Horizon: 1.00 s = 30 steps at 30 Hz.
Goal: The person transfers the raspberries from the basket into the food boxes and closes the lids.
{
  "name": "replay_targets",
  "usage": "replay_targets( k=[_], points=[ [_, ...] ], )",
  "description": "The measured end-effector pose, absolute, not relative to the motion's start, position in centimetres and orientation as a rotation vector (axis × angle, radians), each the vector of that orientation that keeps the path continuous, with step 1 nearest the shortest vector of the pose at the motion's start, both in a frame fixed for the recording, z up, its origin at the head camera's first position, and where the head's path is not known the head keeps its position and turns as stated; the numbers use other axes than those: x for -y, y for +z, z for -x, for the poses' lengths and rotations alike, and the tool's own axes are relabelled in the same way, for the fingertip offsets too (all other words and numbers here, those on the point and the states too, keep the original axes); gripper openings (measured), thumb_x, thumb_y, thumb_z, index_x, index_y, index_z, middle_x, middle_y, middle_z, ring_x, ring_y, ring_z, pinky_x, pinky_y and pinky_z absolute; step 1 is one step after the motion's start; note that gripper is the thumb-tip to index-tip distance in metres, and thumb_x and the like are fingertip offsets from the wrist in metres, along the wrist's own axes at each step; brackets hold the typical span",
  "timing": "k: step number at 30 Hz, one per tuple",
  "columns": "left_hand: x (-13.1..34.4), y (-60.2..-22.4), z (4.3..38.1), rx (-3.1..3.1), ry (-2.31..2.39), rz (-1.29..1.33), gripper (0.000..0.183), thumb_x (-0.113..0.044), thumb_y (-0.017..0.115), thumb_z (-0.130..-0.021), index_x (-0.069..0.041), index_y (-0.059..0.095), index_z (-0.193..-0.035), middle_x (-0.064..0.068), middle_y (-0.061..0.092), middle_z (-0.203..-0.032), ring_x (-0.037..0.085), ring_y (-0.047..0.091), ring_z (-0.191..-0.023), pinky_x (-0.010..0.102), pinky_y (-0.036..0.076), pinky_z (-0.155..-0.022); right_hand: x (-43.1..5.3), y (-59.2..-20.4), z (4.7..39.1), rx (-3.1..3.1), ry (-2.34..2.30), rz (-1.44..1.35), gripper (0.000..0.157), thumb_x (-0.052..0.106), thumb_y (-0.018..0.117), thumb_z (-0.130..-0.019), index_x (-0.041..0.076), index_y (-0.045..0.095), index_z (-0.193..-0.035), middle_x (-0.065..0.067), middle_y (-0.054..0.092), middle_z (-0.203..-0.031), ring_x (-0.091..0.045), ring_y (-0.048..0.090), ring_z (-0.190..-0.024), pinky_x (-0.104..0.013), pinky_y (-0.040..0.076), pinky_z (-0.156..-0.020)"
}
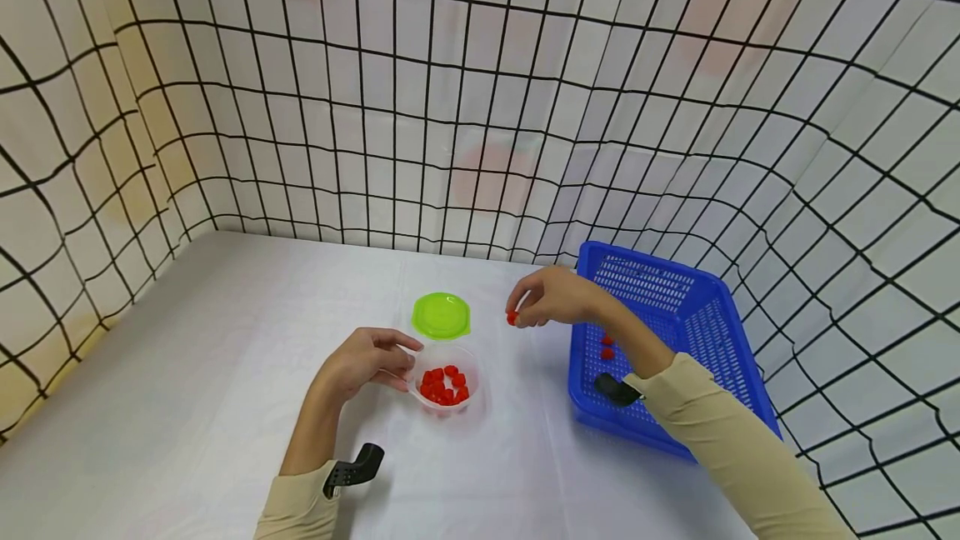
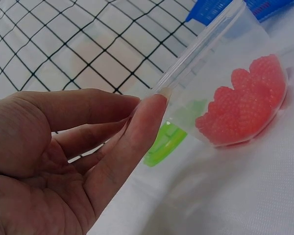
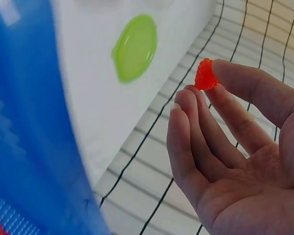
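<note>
A clear plastic bowl [image 1: 474, 367] stands on the table with several red raspberries [image 1: 437, 391] in its bottom. My left hand [image 1: 369, 363] pinches the bowl's rim from the left side, between thumb and fingers; the left wrist view shows the fingertips at the edge of its wall [image 2: 186, 93]. In the air between bowl and basket, my right hand [image 1: 558, 297] holds one raspberry [image 3: 206, 75] between thumb and fingertip, its other fingers bent beneath. The blue basket [image 1: 723, 315] lies below the right forearm, with a couple of raspberries [image 1: 607, 353] showing inside; the arm hides part of it.
Just behind the bowl lies a bright green lid [image 1: 441, 316], flat on the white-covered table [image 1: 225, 340]. Black wire mesh [image 1: 412, 107] rises along the back and both sides, close behind the basket.
</note>
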State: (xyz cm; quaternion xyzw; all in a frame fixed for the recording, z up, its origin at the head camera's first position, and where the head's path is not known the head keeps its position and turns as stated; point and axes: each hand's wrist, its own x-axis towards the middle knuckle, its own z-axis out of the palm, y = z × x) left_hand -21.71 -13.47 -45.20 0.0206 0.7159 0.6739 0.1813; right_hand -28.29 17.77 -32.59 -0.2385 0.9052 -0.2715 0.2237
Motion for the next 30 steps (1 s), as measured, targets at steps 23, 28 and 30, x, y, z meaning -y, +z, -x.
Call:
replay_targets(
  k=[23,28,30],
  points=[
    [13.6,-45.1,21.7,-2.029,1.887,-0.060,0.031,-0.006,0.062,-0.095,0.009,0.066,-0.122,0.011,0.066,-0.087,0.021,0.064,-0.072,0.035,0.065,-0.070,-10.7,-36.6,27.0,-2.350,-0.700,0.745,0.016,0.013,0.076,-0.087,0.011,0.077,-0.103,0.001,0.077,-0.091,-0.013,0.070,-0.084,-0.029,0.061,-0.075],
    [13.6,-45.1,21.7,-2.029,1.888,-0.052,0.030,-0.006,0.062,-0.095,0.008,0.067,-0.121,0.010,0.066,-0.087,0.021,0.064,-0.074,0.035,0.065,-0.070,-10.1,-37.3,26.9,-2.327,-0.708,0.758,0.017,0.012,0.077,-0.087,0.010,0.077,-0.103,0.000,0.077,-0.091,-0.013,0.070,-0.085,-0.028,0.061,-0.073],
    [13.6,-45.1,21.7,-2.026,1.890,-0.058,0.031,-0.005,0.062,-0.095,0.009,0.066,-0.121,0.010,0.066,-0.086,0.021,0.064,-0.074,0.035,0.065,-0.070,-10.0,-37.6,26.8,-2.323,-0.713,0.759,0.016,0.012,0.077,-0.087,0.009,0.077,-0.103,0.000,0.077,-0.091,-0.013,0.070,-0.085,-0.029,0.061,-0.073]
  ],
)
